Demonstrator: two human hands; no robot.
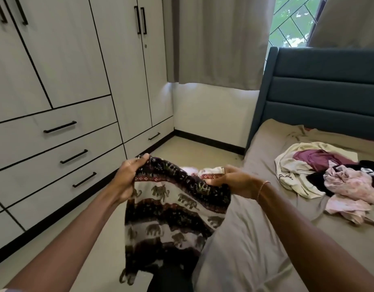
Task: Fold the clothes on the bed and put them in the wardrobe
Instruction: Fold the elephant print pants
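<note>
Your left hand [127, 175] grips top edge of garment [171, 209], fingers curled round bunched cloth. Your right hand [234, 182] pinches other end of same edge. Garment, elephant print, hangs between hands, above floor [194, 151] at bed [255, 239] edge. Pile [329, 178] of unfolded clothes on bed to your right, well apart from hands. Wardrobe [65, 81] on left, doors and drawers closed. Headboard [325, 89] and curtain [219, 39] beyond. Bracelet [263, 187] on right wrist.

The floor strip [181, 148] between wardrobe [65, 81] and bed [266, 218] is open; the clothes pile [329, 178] covers the bed's far part; the wardrobe doors are closed.
</note>
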